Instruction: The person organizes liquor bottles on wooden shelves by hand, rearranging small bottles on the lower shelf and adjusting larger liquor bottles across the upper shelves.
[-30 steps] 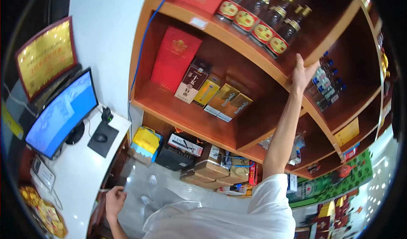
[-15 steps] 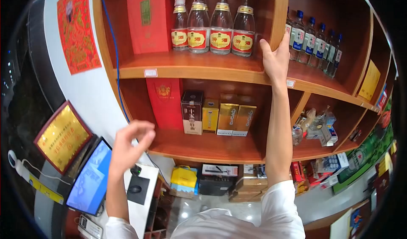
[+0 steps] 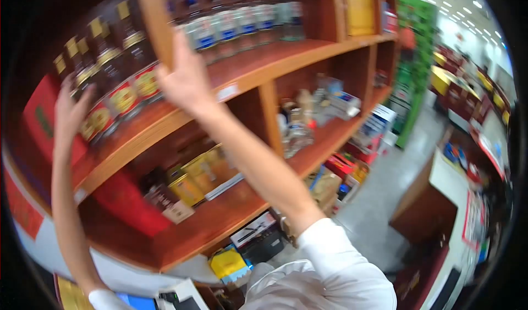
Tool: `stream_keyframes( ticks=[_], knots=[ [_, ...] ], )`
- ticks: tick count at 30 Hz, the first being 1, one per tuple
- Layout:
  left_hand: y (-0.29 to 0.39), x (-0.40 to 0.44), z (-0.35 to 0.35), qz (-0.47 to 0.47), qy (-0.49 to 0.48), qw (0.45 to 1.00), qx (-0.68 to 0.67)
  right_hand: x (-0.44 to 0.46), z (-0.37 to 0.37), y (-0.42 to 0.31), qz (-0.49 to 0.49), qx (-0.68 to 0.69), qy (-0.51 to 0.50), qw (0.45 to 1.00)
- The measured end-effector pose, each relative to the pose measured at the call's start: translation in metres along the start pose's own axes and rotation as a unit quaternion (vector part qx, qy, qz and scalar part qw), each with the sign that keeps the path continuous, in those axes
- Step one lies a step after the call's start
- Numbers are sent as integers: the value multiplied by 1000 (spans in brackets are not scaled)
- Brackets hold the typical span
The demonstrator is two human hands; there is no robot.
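Observation:
My right hand (image 3: 190,81) is wrapped round the upright wooden divider (image 3: 155,21) of the shelf. On the upper shelf at the left, my left hand (image 3: 71,109) is at the leftmost of the gold-capped bottles (image 3: 110,62), its thumb and fingers round the neck area; motion blurs the contact. These bottles carry red and yellow labels. Beside the left hand leans a red box (image 3: 44,112). Right of the divider stands a row of clear bottles (image 3: 225,26) with blue caps.
Yellow boxes (image 3: 203,172) and a red bag (image 3: 129,202) fill the lower compartment. Glassware (image 3: 297,131) sits on the shelf to the right. A yellow bag (image 3: 227,263) lies below. At the far right are a counter (image 3: 445,178) and a green panel (image 3: 410,62).
The view has swung right and tilted. My left hand has risen from above the desk to the gold-capped bottles. My right hand stays on the divider.

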State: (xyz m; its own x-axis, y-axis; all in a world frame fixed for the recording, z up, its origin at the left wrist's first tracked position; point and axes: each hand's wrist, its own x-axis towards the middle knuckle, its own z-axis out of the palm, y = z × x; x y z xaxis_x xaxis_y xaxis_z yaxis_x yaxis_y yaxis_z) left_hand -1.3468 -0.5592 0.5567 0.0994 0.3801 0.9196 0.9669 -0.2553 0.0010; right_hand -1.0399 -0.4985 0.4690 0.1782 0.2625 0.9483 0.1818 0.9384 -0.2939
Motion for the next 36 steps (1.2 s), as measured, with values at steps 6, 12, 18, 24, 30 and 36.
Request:
stream_keyframes(
  ticks=[6,12,18,24,30,36],
  knots=[
    [-36,55,18,-131,-41,990,21,3,-7,-13,21,136,-40,990],
    [-88,62,50,-105,6,994,-22,4,-11,-17,51,125,-57,989],
    [-19,37,27,-181,97,967,-154,3,-9,-22,85,27,-66,994],
    [-4,32,19,-194,86,939,-273,-1,-5,-27,21,15,-18,1000],
    [25,28,10,-202,57,945,-250,8,15,-58,-376,-74,93,919],
    [30,29,9,-224,46,940,-254,72,88,-75,-217,-64,-99,969]
  ],
)
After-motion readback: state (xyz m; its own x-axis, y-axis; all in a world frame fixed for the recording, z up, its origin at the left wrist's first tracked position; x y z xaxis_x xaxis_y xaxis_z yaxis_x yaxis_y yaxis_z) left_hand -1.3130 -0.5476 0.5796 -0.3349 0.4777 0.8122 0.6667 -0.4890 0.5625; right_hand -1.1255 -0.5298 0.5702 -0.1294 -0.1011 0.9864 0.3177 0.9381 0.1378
